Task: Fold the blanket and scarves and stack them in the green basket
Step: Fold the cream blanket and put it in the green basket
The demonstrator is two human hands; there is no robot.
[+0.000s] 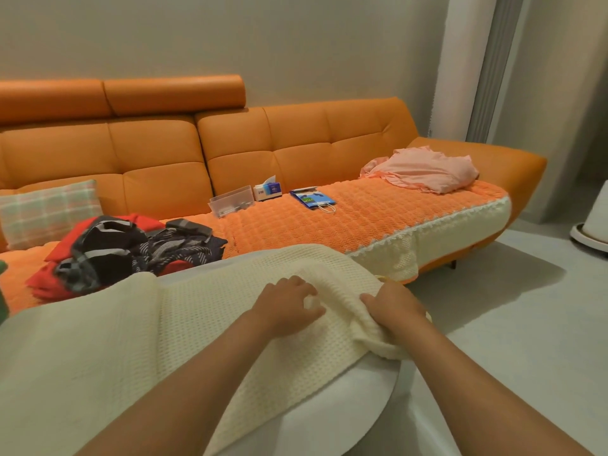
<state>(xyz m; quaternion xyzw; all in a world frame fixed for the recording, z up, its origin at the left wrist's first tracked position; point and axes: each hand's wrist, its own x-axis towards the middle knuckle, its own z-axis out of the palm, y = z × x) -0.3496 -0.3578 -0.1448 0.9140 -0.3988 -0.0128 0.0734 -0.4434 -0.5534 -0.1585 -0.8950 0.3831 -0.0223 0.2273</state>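
1. The blanket [98, 340] lies spread over the counter [329, 422], bunched at its right end.
2. The left hand [286, 306] and right hand [391, 307] both grasp that end.
3. Best to pull it taut and match the edges before creasing.
4. The scarves [131, 248] wait heaped on the sofa [362, 218].

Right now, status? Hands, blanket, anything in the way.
Left hand and right hand both grip blanket, right end bunched. Blanket spread over table, not yet folded. Scarves heaped on sofa. Nothing on blanket.
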